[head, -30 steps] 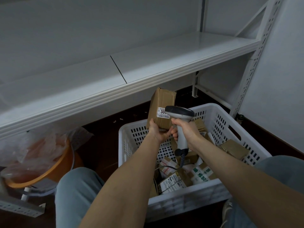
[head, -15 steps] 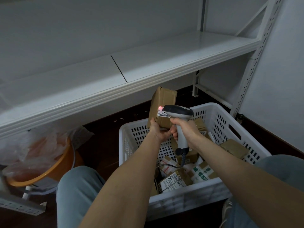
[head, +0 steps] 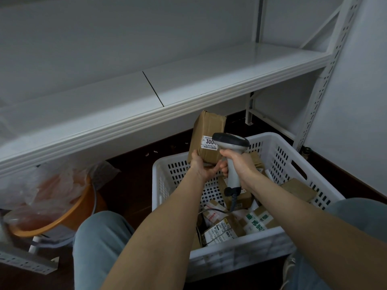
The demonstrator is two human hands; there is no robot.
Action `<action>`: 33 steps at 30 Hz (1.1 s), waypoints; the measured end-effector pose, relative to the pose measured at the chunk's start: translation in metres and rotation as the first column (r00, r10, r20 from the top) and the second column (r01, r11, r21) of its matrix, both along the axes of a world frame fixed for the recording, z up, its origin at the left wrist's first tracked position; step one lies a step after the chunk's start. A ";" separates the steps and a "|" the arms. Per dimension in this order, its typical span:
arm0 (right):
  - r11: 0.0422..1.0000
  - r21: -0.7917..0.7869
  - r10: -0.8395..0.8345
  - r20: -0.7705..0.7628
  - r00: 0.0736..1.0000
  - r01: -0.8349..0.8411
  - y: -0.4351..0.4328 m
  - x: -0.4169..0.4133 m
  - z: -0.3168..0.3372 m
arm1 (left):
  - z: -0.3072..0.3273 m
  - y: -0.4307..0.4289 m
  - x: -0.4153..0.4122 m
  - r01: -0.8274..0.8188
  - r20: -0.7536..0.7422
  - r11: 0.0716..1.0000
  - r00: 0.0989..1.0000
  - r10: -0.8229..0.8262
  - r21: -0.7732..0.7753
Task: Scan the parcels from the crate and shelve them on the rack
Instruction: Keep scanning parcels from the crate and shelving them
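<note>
Sitting at the far left on the dark floor (head: 129, 185), an orange basin (head: 69, 216) holds a crumpled clear plastic bag (head: 37, 185), and a perforated white metal bar (head: 25, 262) lies just in front of it. Above them the white rack shelf (head: 188, 86) runs across the view, rising toward the right, with a seam between its two panels.

Near the middle, the person's left knee (head: 100, 248), in pale blue jeans, sits beside the left forearm. The left hand (head: 204, 168) grips the lower end of a brown cardboard parcel (head: 207, 130), its fingers curled round the bottom edge, and holds it upright above the far rim of the crate, just below the shelf's front lip. A white label (head: 207, 142) with large digits faces the camera.

Just to the right, the right hand (head: 238, 164) is wrapped tightly round the pale handle of a barcode scanner (head: 231, 142), whose dark head points left and covers the label's right end. Its cable (head: 233, 203) drops into the crate.

The white perforated plastic crate (head: 240, 254) stands on the floor between the knees and holds many more parcels (head: 219, 229), small brown boxes and white packets with printed labels, heaped loosely. One brown box (head: 299, 189) lies against the right wall of the crate. At the far right the rack's slotted white upright (head: 326, 76) stands against the wall.
</note>
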State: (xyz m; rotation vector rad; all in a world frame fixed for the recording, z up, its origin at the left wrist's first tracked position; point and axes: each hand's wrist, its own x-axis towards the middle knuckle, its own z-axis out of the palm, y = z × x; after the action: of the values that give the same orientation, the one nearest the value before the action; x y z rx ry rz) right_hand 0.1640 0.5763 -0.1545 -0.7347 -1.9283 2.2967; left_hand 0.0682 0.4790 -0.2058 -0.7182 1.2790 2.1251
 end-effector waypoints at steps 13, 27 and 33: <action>0.920 -0.010 -0.384 0.169 0.908 0.391 0.039 -0.016 -0.012 | 0.052 -0.007 0.030 0.391 0.032 0.848 0.913 -0.407 -0.357; 0.879 -0.015 -0.473 0.095 0.876 0.476 0.072 -0.007 0.043 | 0.127 0.018 0.033 0.409 -0.280 0.785 0.774 -0.568 -0.465; 0.863 -0.058 -0.504 -0.030 0.863 0.502 0.077 -0.012 0.105 | 0.193 0.023 0.021 0.337 -0.484 0.832 0.691 -0.537 -0.441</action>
State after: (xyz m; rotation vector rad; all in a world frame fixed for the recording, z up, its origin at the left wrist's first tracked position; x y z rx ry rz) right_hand 0.1522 0.6529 -0.0497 -1.0375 -1.4375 2.0124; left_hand 0.0891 0.5020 -0.0130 0.2016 1.9281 1.7860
